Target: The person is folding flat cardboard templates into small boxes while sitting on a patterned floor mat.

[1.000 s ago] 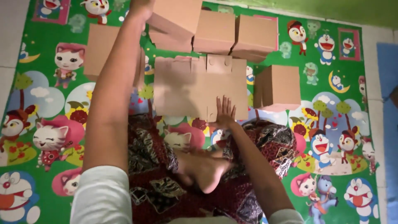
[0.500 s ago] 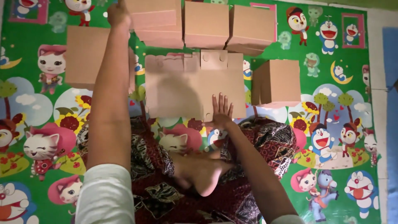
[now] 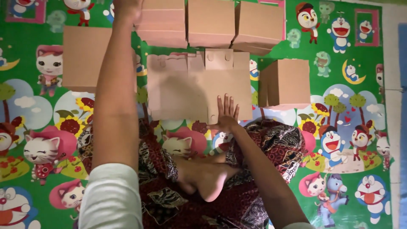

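1. So, the right hand is spread open, palm down, fingers fanned, pressing on the near edge of a flat unfolded cardboard sheet that lies on the floor mat.
2. Left hand is stretched way out to the far side, right at the top edge of the shot, touching the folded box on the left of the far row. Honestly can't tell if it's gripping or just resting there, since the fingers are cut off by the frame.
3. That far row is three made-up brown boxes side by side: the left one, a middle box and a right box, all just beyond the flat sheet.
4. Another assembled box sits just right of the flat sheet, near the open hand.
5. A flat brown piece of cardboard lies off to the left, partly hidden behind the left forearm.
6. The mat is bright green with cartoon cats, flowers and clouds. The person sits cross-legged on it in a dark red patterned cloth, with a bare foot showing between the arms.
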